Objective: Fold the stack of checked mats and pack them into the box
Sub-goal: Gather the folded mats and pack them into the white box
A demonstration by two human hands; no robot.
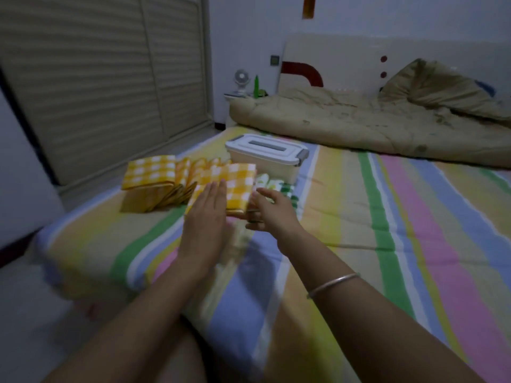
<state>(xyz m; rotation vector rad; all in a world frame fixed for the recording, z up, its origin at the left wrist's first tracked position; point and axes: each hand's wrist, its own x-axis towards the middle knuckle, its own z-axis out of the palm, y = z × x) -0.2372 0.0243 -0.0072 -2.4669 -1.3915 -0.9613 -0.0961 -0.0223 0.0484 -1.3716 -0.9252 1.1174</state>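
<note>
While the yellow mats [150,174] lie in a zigzag on the bed [414,217], the left hand [206,214] presses flat and open on the near fold [236,183], likely to stop it springing up. The right hand [269,210] is open too, fingers spread by the fold's right edge, maybe to square it. The box [265,157] sits just behind with its lid shut, so it needs opening before packing.
</note>
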